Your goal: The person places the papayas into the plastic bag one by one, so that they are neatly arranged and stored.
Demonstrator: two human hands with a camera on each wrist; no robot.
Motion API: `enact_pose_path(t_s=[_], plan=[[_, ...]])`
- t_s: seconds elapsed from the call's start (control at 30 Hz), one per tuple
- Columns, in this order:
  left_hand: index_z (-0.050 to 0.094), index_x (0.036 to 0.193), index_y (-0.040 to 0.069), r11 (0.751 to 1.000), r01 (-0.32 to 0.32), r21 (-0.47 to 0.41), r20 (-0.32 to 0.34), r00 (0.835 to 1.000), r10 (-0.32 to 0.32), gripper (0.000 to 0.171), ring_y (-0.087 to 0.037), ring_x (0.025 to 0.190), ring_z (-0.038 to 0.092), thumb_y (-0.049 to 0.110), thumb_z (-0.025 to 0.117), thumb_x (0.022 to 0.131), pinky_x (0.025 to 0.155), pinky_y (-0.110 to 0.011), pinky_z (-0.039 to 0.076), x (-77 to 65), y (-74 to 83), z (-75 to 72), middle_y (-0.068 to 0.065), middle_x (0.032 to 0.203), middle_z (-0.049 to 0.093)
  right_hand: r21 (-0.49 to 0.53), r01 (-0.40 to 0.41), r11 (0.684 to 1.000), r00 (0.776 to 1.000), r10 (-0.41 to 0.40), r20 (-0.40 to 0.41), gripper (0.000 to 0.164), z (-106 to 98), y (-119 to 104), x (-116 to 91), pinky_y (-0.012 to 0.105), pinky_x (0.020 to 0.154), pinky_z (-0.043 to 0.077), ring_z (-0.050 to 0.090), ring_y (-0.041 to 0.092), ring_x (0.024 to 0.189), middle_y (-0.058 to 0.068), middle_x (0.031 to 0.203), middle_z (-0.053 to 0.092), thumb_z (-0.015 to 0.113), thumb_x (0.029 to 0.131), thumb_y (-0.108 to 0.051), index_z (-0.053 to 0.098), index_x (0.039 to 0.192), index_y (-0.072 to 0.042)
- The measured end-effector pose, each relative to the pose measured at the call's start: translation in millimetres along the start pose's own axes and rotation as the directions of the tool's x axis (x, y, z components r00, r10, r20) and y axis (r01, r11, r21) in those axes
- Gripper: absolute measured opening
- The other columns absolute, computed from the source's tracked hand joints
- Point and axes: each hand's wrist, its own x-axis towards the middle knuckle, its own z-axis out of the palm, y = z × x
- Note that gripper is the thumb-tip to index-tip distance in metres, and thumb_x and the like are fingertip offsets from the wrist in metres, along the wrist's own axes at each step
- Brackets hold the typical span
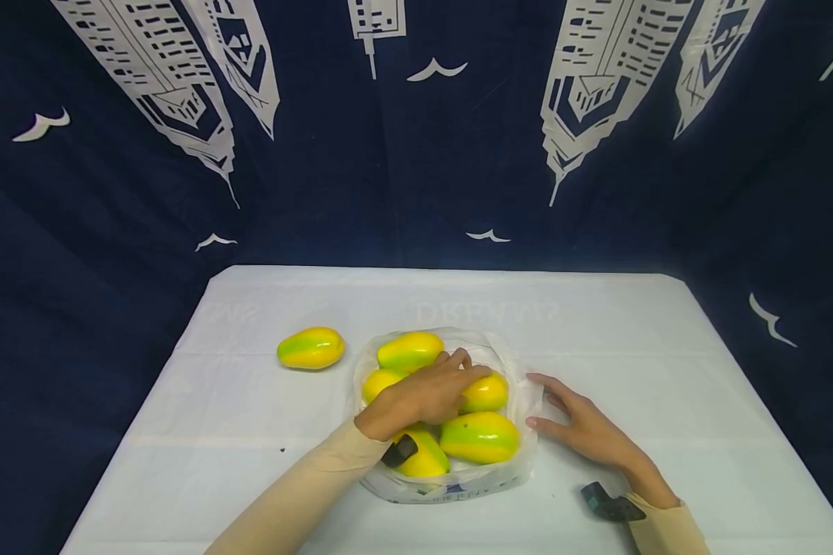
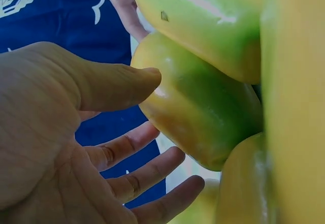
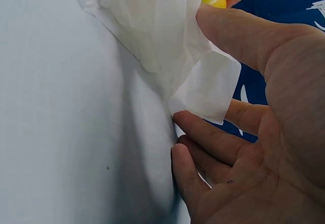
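A white plastic bag point(image 1: 451, 492) lies spread on the table with several yellow-green mangoes in it. My left hand point(image 1: 436, 389) reaches over the bag and holds the mango point(image 1: 489, 393) at its right side, thumb on one side, fingers on the other. In the left wrist view, the thumb's tip rests on that mango point(image 2: 198, 102), with other mangoes close against it. My right hand point(image 1: 586, 428) is at the bag's right edge, thumb and fingers spread apart. The right wrist view has its thumb and fingertips touching the crumpled bag point(image 3: 157, 26).
One more mango point(image 1: 311, 348) lies on the white table point(image 1: 632, 331), left of the bag. A dark blue curtain point(image 1: 389, 169) with white building prints hangs behind the table. Dark devices sit at both wrists, the right one point(image 1: 611, 502) near the table's front.
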Motion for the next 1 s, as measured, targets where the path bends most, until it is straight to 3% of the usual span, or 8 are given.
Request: enact_pose_path(t_s=[0.2, 0.37, 0.43, 0.53, 0.67, 0.77, 0.87, 1.0], plan=[[0.044, 0.151, 0.030, 0.997, -0.046, -0.054, -0.045, 0.998, 0.044, 0.054, -0.018, 0.115, 0.046, 0.016, 0.059, 0.101, 0.092, -0.024, 0.050, -9.2, -7.7, -3.1, 0.002, 0.139, 0.047, 0.000, -0.041, 0.999, 0.999, 0.041, 0.006, 0.076, 3.0, 1.1, 1.0, 0.060, 0.109, 0.039, 0.044, 0.050, 0.137, 0.025, 0.158, 0.035, 0.071, 0.092, -0.043, 0.038, 0.152, -0.011], [0.048, 0.149, 0.025, 0.988, -0.120, -0.096, -0.161, 0.982, 0.104, 0.048, -0.016, 0.123, 0.049, 0.019, 0.057, 0.102, 0.105, -0.031, 0.047, -31.6, -20.7, -11.0, 0.001, 0.140, 0.051, 0.010, -0.051, 0.999, 0.999, 0.051, 0.003, 0.075, 6.1, 2.4, -0.2, 0.061, 0.109, 0.039, 0.045, 0.051, 0.136, 0.025, 0.158, 0.035, 0.071, 0.092, -0.043, 0.039, 0.152, -0.012], [0.050, 0.147, 0.020, 0.980, -0.159, -0.117, -0.238, 0.963, 0.128, 0.044, -0.018, 0.127, 0.050, 0.020, 0.057, 0.103, 0.110, -0.035, 0.044, -44.9, -29.1, -14.7, -0.001, 0.141, 0.053, 0.007, -0.056, 0.998, 0.998, 0.056, 0.005, 0.075, 7.0, 2.3, -0.6, 0.061, 0.109, 0.040, 0.046, 0.051, 0.135, 0.025, 0.158, 0.035, 0.071, 0.092, -0.044, 0.038, 0.152, -0.013], [0.055, 0.142, 0.016, 0.970, -0.189, -0.156, -0.380, 0.917, 0.117, 0.041, -0.020, 0.130, 0.050, 0.020, 0.058, 0.102, 0.113, -0.041, 0.043, -65.6, -44.1, -21.8, -0.003, 0.139, 0.056, -0.006, -0.053, 0.999, 0.999, 0.053, 0.002, 0.076, 7.4, 2.3, -0.2, 0.060, 0.109, 0.041, 0.047, 0.050, 0.135, 0.024, 0.158, 0.036, 0.071, 0.091, -0.045, 0.039, 0.152, -0.013], [0.062, 0.134, 0.015, 0.963, -0.150, -0.224, -0.525, 0.851, 0.011, 0.038, -0.023, 0.133, 0.049, 0.016, 0.066, 0.097, 0.112, -0.047, 0.043, -86.4, -70.8, -31.5, -0.002, 0.138, 0.057, -0.010, -0.040, 0.999, 0.999, 0.040, -0.004, 0.076, 6.0, 2.3, 0.9, 0.058, 0.109, 0.041, 0.047, 0.049, 0.136, 0.023, 0.157, 0.037, 0.072, 0.091, -0.044, 0.039, 0.152, -0.012], [0.065, 0.131, 0.014, 0.950, -0.134, -0.283, -0.562, 0.826, -0.050, 0.042, -0.025, 0.135, 0.047, 0.010, 0.074, 0.090, 0.112, -0.050, 0.042, -96.6, -97.7, -35.5, -0.002, 0.139, 0.056, -0.008, -0.041, 0.999, 0.999, 0.041, -0.003, 0.076, 5.1, 1.9, 1.2, 0.058, 0.109, 0.040, 0.046, 0.049, 0.136, 0.024, 0.157, 0.037, 0.072, 0.091, -0.043, 0.039, 0.152, -0.012], [0.066, 0.130, 0.014, 0.931, -0.148, -0.335, -0.555, 0.829, -0.068, 0.047, -0.028, 0.136, 0.047, 0.007, 0.079, 0.085, 0.112, -0.053, 0.041, -102.8, -127.7, -35.5, -0.004, 0.142, 0.055, -0.012, -0.044, 0.999, 0.999, 0.043, -0.003, 0.076, 5.1, 2.0, 1.7, 0.058, 0.109, 0.040, 0.046, 0.049, 0.136, 0.023, 0.158, 0.037, 0.072, 0.091, -0.044, 0.039, 0.152, -0.012], [0.066, 0.130, 0.013, 0.880, -0.153, -0.450, -0.492, 0.865, -0.102, 0.048, -0.031, 0.140, 0.043, 0.009, 0.081, 0.084, 0.116, -0.056, 0.033, -107.3, -165.3, -32.7, -0.007, 0.147, 0.052, -0.019, -0.044, 0.999, 0.999, 0.044, -0.007, 0.076, 5.0, 2.5, 2.7, 0.057, 0.109, 0.041, 0.046, 0.048, 0.136, 0.023, 0.157, 0.037, 0.072, 0.090, -0.044, 0.040, 0.152, -0.012]])
